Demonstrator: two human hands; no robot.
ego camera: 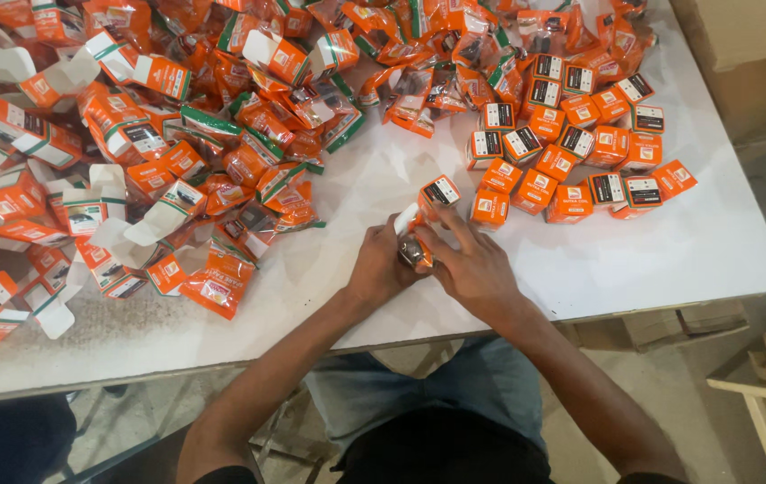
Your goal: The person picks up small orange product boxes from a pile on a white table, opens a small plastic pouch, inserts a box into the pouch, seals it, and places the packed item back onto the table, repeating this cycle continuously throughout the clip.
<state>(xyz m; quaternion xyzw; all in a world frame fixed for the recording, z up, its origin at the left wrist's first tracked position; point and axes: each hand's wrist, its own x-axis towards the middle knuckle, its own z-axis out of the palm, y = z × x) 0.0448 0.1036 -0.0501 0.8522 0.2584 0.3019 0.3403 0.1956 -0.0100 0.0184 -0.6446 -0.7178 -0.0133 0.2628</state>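
Orange carton (437,194), packet (414,252) half inside

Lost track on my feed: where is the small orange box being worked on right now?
In the head view the small orange box sits centre frame on the white table, held between the left hand and right hand, just left of the closed boxes.

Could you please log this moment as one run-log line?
left hand: holds pouch | right hand: holds open box over pouch | closed boxes on table, right

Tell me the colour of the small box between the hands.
Orange, with a white flap and a dark end panel; head view.
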